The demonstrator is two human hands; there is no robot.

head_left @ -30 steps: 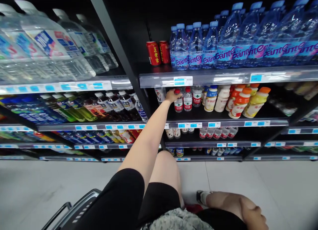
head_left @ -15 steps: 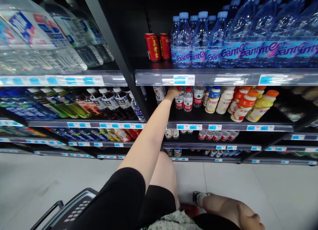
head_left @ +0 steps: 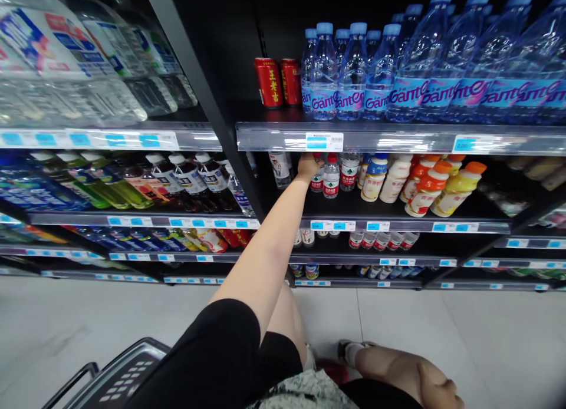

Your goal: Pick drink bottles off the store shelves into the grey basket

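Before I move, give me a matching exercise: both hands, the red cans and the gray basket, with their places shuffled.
Things
1. Left hand
2. Right hand
3. Red cans
4. Gray basket

Places
A. Bottom left of the view
B. At the bent right leg
C. Just left of the blue-capped bottles
D. At the top of a red-capped bottle

Right pairs: 1-D, 2-B, 3-C, 4-A
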